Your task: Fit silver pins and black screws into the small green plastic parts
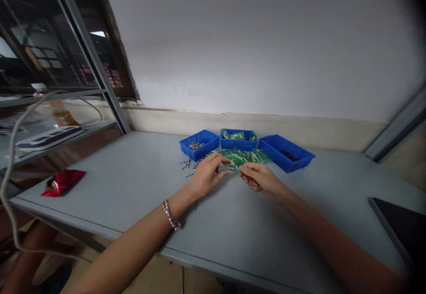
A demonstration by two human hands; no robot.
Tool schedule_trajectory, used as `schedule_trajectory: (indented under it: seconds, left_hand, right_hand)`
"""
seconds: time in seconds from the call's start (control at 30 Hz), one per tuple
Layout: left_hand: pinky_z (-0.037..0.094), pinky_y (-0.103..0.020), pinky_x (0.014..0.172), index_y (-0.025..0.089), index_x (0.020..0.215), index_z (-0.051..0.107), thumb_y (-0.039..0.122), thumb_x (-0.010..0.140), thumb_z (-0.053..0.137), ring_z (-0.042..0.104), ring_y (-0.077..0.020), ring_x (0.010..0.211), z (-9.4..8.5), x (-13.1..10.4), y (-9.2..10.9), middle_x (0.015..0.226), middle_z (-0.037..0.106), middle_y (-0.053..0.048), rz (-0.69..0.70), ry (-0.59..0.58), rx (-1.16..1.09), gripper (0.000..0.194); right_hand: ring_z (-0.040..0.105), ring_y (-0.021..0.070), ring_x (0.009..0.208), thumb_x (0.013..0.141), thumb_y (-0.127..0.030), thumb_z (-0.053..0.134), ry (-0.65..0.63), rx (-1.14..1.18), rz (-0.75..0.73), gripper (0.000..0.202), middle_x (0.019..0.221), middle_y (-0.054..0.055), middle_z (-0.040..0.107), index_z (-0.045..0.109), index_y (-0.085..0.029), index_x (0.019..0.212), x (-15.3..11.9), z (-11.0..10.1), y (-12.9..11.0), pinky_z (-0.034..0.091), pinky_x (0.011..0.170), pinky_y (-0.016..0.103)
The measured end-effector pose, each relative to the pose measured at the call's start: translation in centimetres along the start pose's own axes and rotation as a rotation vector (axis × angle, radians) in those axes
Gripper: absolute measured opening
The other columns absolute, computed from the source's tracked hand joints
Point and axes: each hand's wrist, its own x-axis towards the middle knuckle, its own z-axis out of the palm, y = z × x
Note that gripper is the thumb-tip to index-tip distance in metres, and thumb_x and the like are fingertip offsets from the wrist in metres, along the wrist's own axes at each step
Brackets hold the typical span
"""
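Note:
My right hand [261,177] is closed in a pinch on a thin metal pin [233,168], which sticks out to the left. Facing it, my left hand [209,174] is curved with thumb and fingers apart around the pin's far end; whether it touches the pin I cannot tell. Beneath and behind both hands lie green-printed clear plastic bags [248,155]. Loose metal pins [189,164] are scattered beside my left hand. Behind stand three blue bins: the left bin [196,155] holds metal pins, the middle bin [238,145] green-and-white packets, the right bin [293,166] small dark pieces.
A red packet [65,182] lies on the grey table [133,196] at the left. A dark flat object [399,227] rests at the right edge. A power strip [49,138] and a bottle [63,114] sit on the left shelf, with a white cable [13,152] hanging there.

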Motion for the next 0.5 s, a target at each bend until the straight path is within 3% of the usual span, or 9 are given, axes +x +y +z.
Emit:
schedule_trajectory:
  seconds: [0.23,0.37,0.43,0.5]
  left_hand:
    - [0.039,-0.024,0.058,0.013,0.074,0.057,0.035,0.085,0.046,0.045,-0.0111,0.061,-0.2,0.1,0.3,0.071,0.053,-0.003,-0.141,-0.103,-0.064,0.026]
    - [0.037,-0.023,0.055,0.013,0.066,0.055,0.032,0.087,0.041,0.045,-0.0108,0.059,-0.1,0.3,0.4,0.064,0.051,-0.002,-0.172,-0.14,-0.119,0.032]
    - [0.037,-0.022,0.055,0.013,0.067,0.054,0.031,0.087,0.042,0.045,-0.0105,0.059,-0.1,0.3,0.3,0.065,0.051,-0.002,-0.183,-0.118,-0.144,0.029]
    - [0.038,-0.022,0.055,0.013,0.069,0.054,0.029,0.086,0.044,0.045,-0.0104,0.06,-0.2,0.3,0.0,0.069,0.051,-0.002,-0.196,-0.069,-0.149,0.025]
  right_hand:
    - [0.023,0.0025,0.036,0.071,-0.038,0.057,0.0,-0.018,-0.025,0.024,0.05,-0.006,0.039,0.049,-0.017,0.063,-0.1,-0.1,0.1,0.012,0.037,0.021]
    - [0.029,0.0052,0.039,0.072,-0.04,0.053,0.015,-0.186,-0.073,0.023,0.053,-0.005,0.04,0.051,-0.018,0.067,0.1,0.3,-0.4,0.021,0.039,0.021]
    - [0.04,0.0086,0.047,0.072,-0.041,0.053,0.082,-0.385,-0.15,0.022,0.061,-0.001,0.048,0.054,-0.019,0.072,-0.7,-0.2,-1.1,0.032,0.045,0.023]
    - [0.051,0.0138,0.061,0.07,-0.041,0.056,0.267,-0.608,-0.247,0.025,0.081,0.005,0.057,0.057,-0.021,0.084,-2.6,-2.0,-1.6,0.042,0.058,0.028]
